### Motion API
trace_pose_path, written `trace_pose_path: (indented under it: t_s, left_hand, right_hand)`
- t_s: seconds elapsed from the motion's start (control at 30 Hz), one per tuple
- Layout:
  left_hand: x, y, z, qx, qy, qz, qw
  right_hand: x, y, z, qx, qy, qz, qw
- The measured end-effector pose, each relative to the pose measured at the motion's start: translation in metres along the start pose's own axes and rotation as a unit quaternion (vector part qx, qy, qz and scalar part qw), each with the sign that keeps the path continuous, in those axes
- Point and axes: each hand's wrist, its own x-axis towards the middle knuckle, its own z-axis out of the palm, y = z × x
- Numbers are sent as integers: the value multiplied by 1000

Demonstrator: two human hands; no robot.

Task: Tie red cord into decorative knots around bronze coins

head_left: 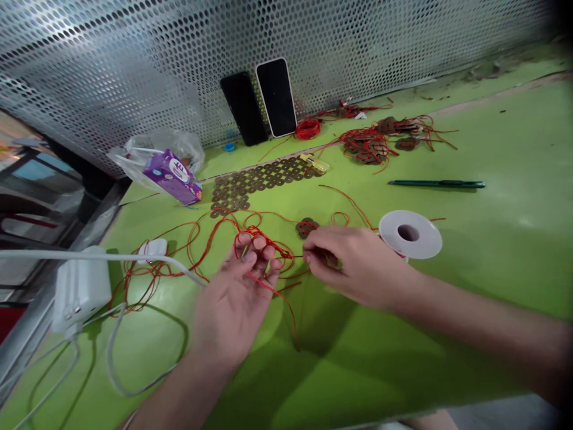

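Note:
Palm up, my left hand (237, 292) has its fingers curled round a red cord (273, 243), whose loops gather above the fingertips. One loose end hangs below toward the table. My right hand (353, 263) pinches the red cord between thumb and forefinger, with a short stretch running between both hands. Just beyond the right fingertips lies a cluster of brown coins (307, 227) tied with red cord. Something brownish shows inside the curl of my right hand, mostly hidden. A white spool (410, 234) lies on its side by the right wrist.
Rows of brown coins (250, 186) and a yellow-handled tool (316, 163) lie behind. Further back are tied coin bundles (369, 144), two phones (276, 98) and a purple carton (173, 176). A green pen-shaped tool (436, 184) is at right; a white power bank (82, 289) with cables at left.

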Motion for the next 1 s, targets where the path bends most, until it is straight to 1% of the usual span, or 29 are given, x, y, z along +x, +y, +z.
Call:
trace_pose_path:
  t_s: [0.1, 0.17, 0.23, 0.27, 0.33, 0.4, 0.47, 0.57, 0.63, 0.73, 0.83, 0.9, 1.0]
  left_hand:
    - [2, 1, 3, 8, 10, 31, 999]
    - [2, 1, 4, 41, -7, 48, 998]
    - [2, -1, 4, 100, -51, 65, 992]
    - [2, -3, 3, 138, -78, 78, 984]
    - [2, -5, -1, 212, -141, 102, 962]
    - [1, -7, -6, 266, -208, 112, 935]
    - [0, -7, -11, 292, -262, 102, 914]
    - [-1, -7, -15, 305, -298, 92, 900]
    - [-1, -6, -15, 307, -307, 92, 896]
    - [-1, -6, -15, 321, -303, 96, 892]
    - [-3, -8, -14, 379, -272, 93, 880]
    - [-6, -9, -14, 429, -238, 107, 865]
    - [-10, -11, -13, 502, -201, 135, 830]
  right_hand:
    - [-2, -2, 1, -19, -23, -13, 999]
    - [-3, -3, 1, -19, -39, -27, 999]
    - [-5, -5, 1, -16, -44, -40, 998]
    - [-5, -5, 0, -14, -37, -44, 998]
    - [-5, -5, -1, -10, -12, -45, 999]
    - [-3, -3, -2, -3, 7, -37, 999]
    - [-2, -2, -3, 12, 8, -23, 1000]
    - [1, 1, -4, 37, -13, -15, 999]
    - [3, 2, -5, 39, -34, -12, 999]
    - [4, 4, -10, 37, -59, 8, 998]
    - [5, 6, -15, 27, -74, 25, 997]
    - [4, 6, -17, 14, -78, 35, 996]
    - [4, 5, -18, 10, -63, 41, 997]
